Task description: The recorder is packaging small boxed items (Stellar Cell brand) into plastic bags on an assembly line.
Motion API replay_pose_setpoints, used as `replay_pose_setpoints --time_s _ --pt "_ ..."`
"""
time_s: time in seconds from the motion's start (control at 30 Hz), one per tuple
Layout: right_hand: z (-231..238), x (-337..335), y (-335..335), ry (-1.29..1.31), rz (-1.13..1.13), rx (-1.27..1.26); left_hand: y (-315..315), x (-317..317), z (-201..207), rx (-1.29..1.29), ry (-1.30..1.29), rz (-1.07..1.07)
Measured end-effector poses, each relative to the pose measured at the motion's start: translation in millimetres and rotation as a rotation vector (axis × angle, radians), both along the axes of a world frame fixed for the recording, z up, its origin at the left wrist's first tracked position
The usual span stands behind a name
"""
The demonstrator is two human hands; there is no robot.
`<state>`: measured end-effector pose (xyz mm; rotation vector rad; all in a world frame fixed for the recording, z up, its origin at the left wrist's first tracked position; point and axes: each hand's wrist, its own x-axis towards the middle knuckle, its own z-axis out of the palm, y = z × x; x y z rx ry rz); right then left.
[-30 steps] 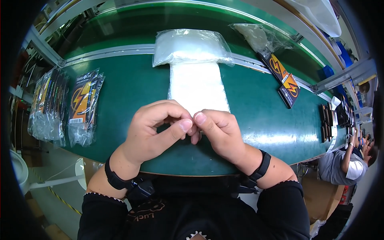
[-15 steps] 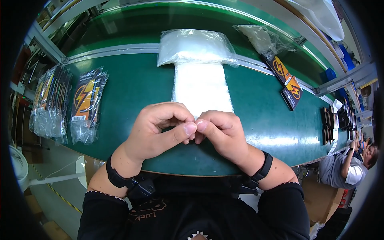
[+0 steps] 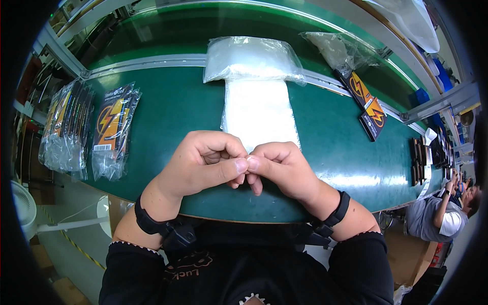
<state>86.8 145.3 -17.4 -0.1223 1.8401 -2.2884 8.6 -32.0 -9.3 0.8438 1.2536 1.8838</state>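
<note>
My left hand [image 3: 206, 162] and my right hand [image 3: 282, 168] meet over the near part of the green table, thumb tips touching. Both are closed in a pinch, each thumb pressed on its index finger. Whatever may be between the fingertips is too small or hidden to make out. Just beyond them lies a stack of clear plastic bags [image 3: 259, 109], its near end covered by my hands. A puffy clear plastic bundle [image 3: 254, 58] rests across the stack's far end.
Bagged black-and-orange boxes [image 3: 109, 132] stand at the left beside a row of similar packs [image 3: 66, 129]. Two unbagged boxes [image 3: 367, 104] lie far right near a crumpled plastic bag [image 3: 333, 51]. Dark boxes [image 3: 419, 160] sit at the right edge. A co-worker [image 3: 439, 216] sits beyond.
The right hand's lower fingers have loosened and now hang slightly lower. Both pinches stay together in nearly the same place. The whole view has shifted slightly.
</note>
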Motion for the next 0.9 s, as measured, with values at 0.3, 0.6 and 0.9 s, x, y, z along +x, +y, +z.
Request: replay_pose_setpoints --time_s 0.3,0.6,0.9 --pt "1.5 -5.7 8.0 -0.241 0.259 -0.277 -2.9 -5.3 3.0 -0.059 -0.122 -0.197" --pt "0.9 -5.0 8.4 -0.23 0.268 -0.253 -4.3 -5.7 2.2 -0.091 -0.087 -0.224" --pt "2.0 -5.9 8.8 -0.217 0.284 -0.212 -4.2 -6.1 2.5 -0.104 -0.09 -0.24"
